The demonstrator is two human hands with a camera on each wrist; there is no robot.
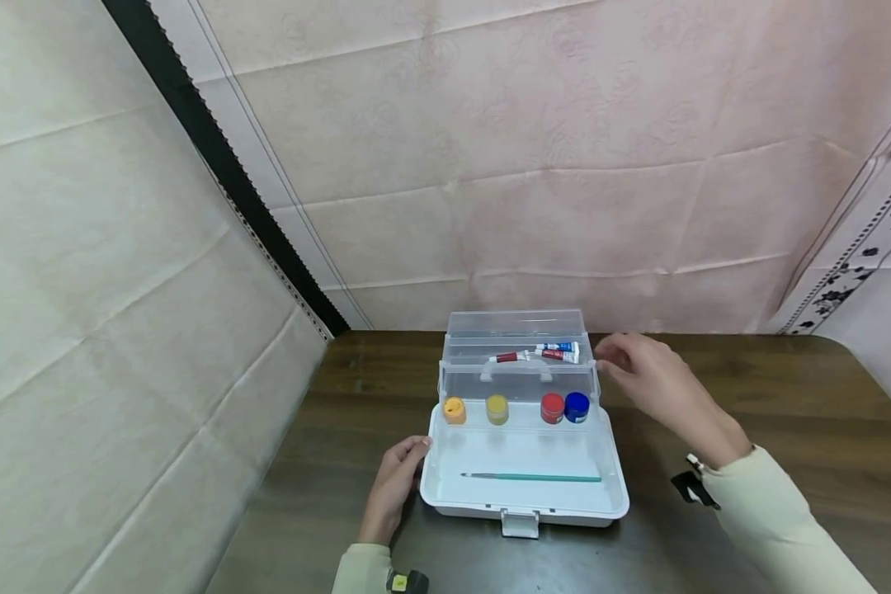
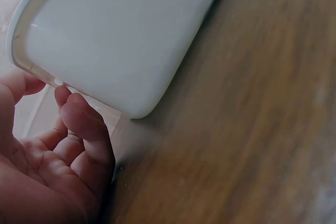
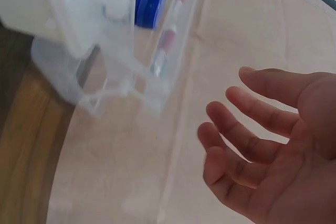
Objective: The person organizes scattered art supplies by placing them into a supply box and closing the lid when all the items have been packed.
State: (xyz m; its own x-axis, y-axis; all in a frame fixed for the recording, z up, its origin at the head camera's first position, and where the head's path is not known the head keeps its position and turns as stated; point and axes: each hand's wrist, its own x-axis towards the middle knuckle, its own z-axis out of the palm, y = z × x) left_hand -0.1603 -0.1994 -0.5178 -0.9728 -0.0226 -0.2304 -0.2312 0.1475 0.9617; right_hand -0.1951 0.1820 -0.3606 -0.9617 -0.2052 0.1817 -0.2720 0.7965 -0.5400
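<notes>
A white plastic paint box (image 1: 520,450) stands unlatched on the table, its clear upper trays raised at the back. My left hand (image 1: 397,487) holds its left rim, fingertips right at the edge in the left wrist view. My right hand (image 1: 657,384) is beside the raised clear tray (image 1: 520,351), fingers loosely bent and holding nothing in the right wrist view. Small paint tubes (image 1: 557,353) lie in that tray. An orange jar (image 1: 454,411), a yellow jar (image 1: 497,409), a red jar (image 1: 552,407) and a blue jar (image 1: 577,407) line the box's back. A green paintbrush (image 1: 530,477) lies in front.
The brown wooden table (image 1: 319,462) runs back to a pale cloth wall (image 1: 527,165). Another cloth (image 1: 119,330) hangs along the left side. A white latch (image 1: 520,524) hangs down at the front of the box.
</notes>
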